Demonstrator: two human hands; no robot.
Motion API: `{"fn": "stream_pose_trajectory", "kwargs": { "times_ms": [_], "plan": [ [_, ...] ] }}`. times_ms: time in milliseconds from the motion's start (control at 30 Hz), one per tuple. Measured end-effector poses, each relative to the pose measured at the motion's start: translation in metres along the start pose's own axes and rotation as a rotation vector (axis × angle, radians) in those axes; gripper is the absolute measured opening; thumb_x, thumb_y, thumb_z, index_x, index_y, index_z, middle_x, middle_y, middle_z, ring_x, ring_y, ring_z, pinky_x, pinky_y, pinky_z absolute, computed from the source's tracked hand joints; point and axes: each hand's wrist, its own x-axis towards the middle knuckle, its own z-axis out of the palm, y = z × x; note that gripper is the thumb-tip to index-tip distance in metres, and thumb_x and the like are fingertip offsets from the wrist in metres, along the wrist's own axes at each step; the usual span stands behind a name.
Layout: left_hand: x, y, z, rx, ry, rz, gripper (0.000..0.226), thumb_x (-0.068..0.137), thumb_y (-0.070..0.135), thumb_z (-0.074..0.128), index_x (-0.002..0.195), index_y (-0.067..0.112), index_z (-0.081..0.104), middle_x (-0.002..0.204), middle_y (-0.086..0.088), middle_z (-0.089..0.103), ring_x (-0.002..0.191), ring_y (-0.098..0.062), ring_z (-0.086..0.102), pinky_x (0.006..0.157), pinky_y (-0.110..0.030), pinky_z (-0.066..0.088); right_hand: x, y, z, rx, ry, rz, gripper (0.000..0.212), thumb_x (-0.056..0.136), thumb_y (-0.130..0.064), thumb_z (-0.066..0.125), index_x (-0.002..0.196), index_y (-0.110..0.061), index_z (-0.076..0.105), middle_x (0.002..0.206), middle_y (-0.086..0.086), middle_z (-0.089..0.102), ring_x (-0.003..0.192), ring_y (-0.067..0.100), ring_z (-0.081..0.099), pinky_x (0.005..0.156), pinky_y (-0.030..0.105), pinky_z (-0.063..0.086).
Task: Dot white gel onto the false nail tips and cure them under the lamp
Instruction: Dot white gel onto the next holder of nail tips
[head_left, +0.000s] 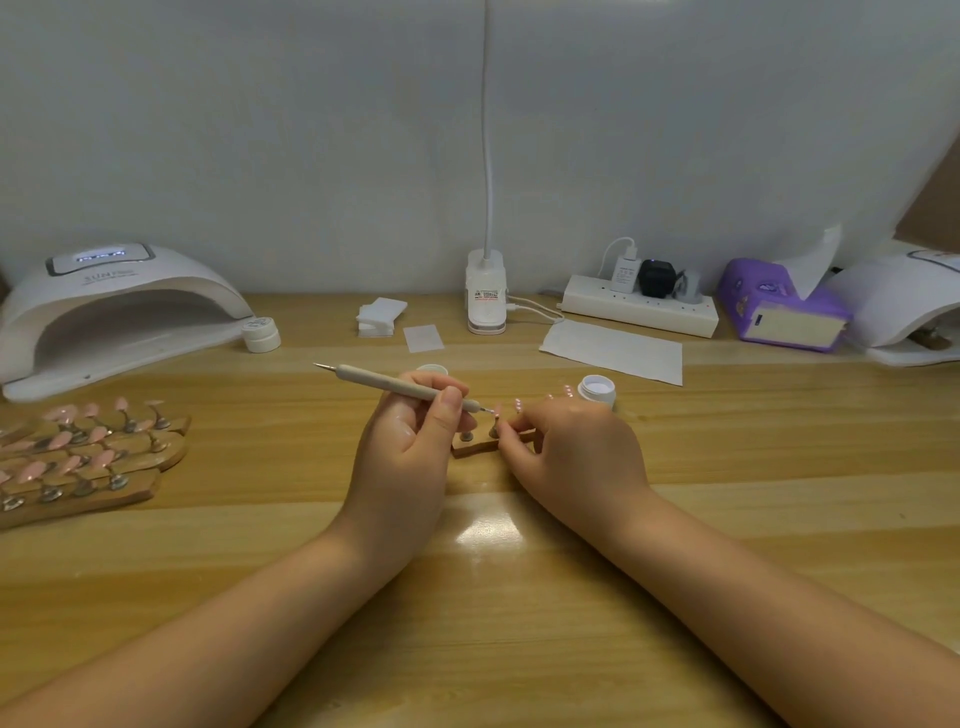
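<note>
The left hand (410, 441) grips a dotting pen (405, 387) in curled fingers, its tip touching a nail tip (497, 412) on the small wooden stand (467, 446). The right hand (571, 447) pinches that stand just beside the pen's tip. Past the right fingers an open gel pot (597, 389) stands on the surface (519, 597); the lamp (119, 306) sits far left of the left fingers, above racks of pink tips (78, 452).

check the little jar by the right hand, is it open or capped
Open. The little jar beyond the right hand has no lid, and its white inside shows from above.
</note>
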Motion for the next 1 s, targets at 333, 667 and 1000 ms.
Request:
{"fn": "stream_pose_trajectory", "kwargs": {
  "times_ms": [333,667,1000],
  "plan": [
    [0.000,-0.001,-0.001,0.005,-0.015,-0.005,0.015,0.098,0.017,0.050,0.090,0.024,0.060,0.078,0.007,0.065,0.082,-0.012,0.063,0.084,-0.034,0.052,0.003,0.003,-0.001,0.040,-0.132,0.004,0.026,0.094,-0.039,0.052,0.099,-0.027,0.075,0.088,-0.001,0.072,0.093,0.019,0.064,0.075,0.034,0.052],
    [0.001,0.002,-0.001,0.024,0.016,0.026,0.012,0.099,0.015,0.049,0.092,0.019,0.059,0.076,0.012,0.065,0.078,-0.004,0.063,0.075,-0.020,0.051,0.000,0.003,-0.001,0.118,-0.037,-0.081,0.019,0.093,-0.031,0.055,0.091,-0.023,0.073,0.081,-0.007,0.068,0.078,0.011,0.058,0.068,0.028,0.045],
    [0.001,0.027,-0.003,0.156,0.044,0.239,0.009,0.091,0.027,0.049,0.090,0.023,0.057,0.079,0.014,0.065,0.078,-0.006,0.064,0.073,-0.014,0.048,-0.003,0.001,-0.012,0.560,0.055,-0.079,0.008,0.092,-0.017,0.061,0.087,-0.013,0.066,0.076,-0.009,0.064,0.060,0.010,0.059,0.067,0.037,0.053]
  ]
}}
